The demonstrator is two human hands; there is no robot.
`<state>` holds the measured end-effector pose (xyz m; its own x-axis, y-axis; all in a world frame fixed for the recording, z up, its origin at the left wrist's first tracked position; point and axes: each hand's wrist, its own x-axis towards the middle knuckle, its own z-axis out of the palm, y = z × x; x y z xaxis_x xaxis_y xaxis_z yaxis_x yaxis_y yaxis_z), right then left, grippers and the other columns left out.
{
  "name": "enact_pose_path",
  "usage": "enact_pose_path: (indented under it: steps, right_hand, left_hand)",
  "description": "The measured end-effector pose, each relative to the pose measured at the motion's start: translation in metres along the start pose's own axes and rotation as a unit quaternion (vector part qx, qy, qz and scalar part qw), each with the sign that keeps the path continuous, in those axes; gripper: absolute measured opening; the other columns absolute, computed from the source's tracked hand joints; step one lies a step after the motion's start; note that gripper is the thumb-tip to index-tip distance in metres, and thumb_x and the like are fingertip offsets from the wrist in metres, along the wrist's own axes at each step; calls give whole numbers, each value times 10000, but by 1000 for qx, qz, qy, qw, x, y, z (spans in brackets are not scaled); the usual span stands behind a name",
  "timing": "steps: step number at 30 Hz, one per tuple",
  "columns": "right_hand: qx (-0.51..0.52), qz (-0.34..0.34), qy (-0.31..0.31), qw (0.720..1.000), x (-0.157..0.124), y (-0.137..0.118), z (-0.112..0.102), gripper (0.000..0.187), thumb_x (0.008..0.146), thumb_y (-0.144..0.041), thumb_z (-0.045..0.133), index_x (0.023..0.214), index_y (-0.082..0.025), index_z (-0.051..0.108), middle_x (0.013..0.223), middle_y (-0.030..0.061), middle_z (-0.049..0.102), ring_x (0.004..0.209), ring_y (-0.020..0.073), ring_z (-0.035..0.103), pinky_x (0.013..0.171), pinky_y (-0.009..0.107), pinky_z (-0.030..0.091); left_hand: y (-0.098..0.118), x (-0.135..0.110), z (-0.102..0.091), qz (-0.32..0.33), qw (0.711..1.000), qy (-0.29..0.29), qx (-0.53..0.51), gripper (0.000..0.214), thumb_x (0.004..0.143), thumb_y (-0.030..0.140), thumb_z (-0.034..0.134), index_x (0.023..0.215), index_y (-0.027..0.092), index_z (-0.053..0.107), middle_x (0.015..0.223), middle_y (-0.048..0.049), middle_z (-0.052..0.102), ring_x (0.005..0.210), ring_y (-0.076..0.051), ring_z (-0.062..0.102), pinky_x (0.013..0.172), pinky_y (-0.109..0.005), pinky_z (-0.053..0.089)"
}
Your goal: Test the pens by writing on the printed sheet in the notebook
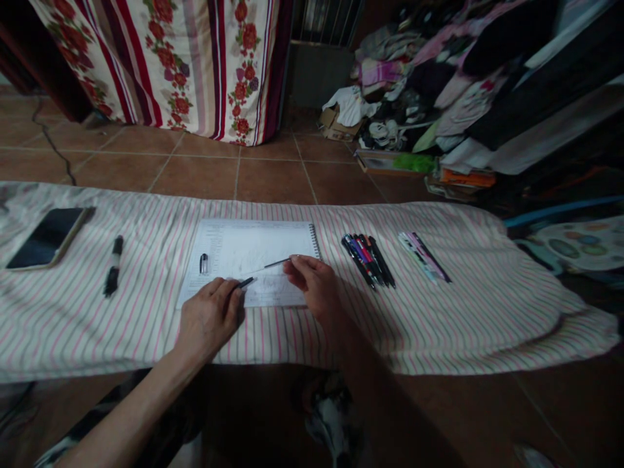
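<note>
My left hand is closed around a dark pen barrel, its end pointing up and right over the paper. Between the fingertips of my right hand is a thin pen refill, dark near the fingers and pale toward the barrel. Whether the refill's far end sits inside the barrel I cannot tell. Beneath both hands lies a spiral notebook with printed or written pages. A small clear and black pen cap rests on its left side.
Right of the notebook lie a bunch of dark pens and a few pale and dark pens. On the left are a black and white pen and a phone. Striped cloth covers the surface. Clothes are heaped beyond.
</note>
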<state>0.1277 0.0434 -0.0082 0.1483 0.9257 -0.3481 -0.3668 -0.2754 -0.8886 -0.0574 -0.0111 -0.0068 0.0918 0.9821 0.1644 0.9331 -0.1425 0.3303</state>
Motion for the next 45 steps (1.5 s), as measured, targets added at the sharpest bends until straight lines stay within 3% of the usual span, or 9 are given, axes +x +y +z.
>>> enact_pose_path:
  steps: [11, 20, 28, 31, 36, 42, 45]
  right_hand:
    - [-24, -4, -25, 999, -3, 8, 1, 210, 643, -330, 731, 701, -146, 649, 647, 32, 689, 627, 126, 659, 614, 233, 557]
    - [-117, 6, -25, 993, -8, -3, -6, 171, 665, -298, 689, 657, -135, 639, 592, 27, 659, 506, 105, 605, 475, 208, 524]
    - [-126, 0, -37, 991, -6, 0, -8, 166, 676, -295, 665, 667, -135, 621, 563, 10, 634, 478, 99, 596, 466, 208, 526]
    - [-148, -1, -30, 988, -5, -2, -9, 165, 676, -298, 653, 682, -136, 623, 561, 11, 633, 455, 96, 586, 405, 183, 479]
    - [-177, -62, 2, 982, -1, -8, -16, 206, 680, -322, 627, 774, -140, 645, 559, 2, 629, 383, 68, 521, 299, 144, 321]
    - [-179, -60, 17, 982, 1, -19, -21, 149, 683, -279, 612, 732, -142, 641, 577, -2, 625, 415, 69, 534, 346, 160, 357]
    - [-175, -37, -16, 984, -3, -21, -20, 145, 692, -290, 619, 702, -145, 627, 577, -2, 624, 425, 81, 556, 359, 168, 381]
  left_hand:
    - [7, 3, 2, 9, 1000, -10, 8, 329, 916, 355, 344, 990, 192, 620, 838, -36, 642, 741, -177, 608, 561, -271, 380]
    - [7, 5, 3, -4, 1000, -20, 11, 333, 917, 354, 337, 999, 191, 616, 870, -43, 649, 779, -191, 616, 580, -275, 387]
    - [9, 7, 3, -15, 999, -28, 14, 338, 919, 347, 331, 998, 186, 617, 884, -46, 650, 786, -200, 619, 583, -284, 385]
    - [9, 8, 3, -21, 999, -30, 8, 336, 917, 343, 334, 1000, 185, 619, 884, -46, 653, 788, -200, 622, 589, -283, 392]
    - [11, 8, 0, -34, 999, -37, 2, 321, 912, 339, 349, 996, 191, 621, 898, -43, 660, 800, -198, 628, 604, -284, 403]
    - [10, 7, 1, -35, 999, -35, -1, 315, 909, 338, 355, 996, 190, 620, 898, -42, 660, 794, -193, 625, 599, -281, 398]
    - [9, 7, 3, -30, 999, -30, 5, 319, 912, 344, 348, 997, 194, 616, 887, -40, 653, 782, -189, 621, 584, -275, 387]
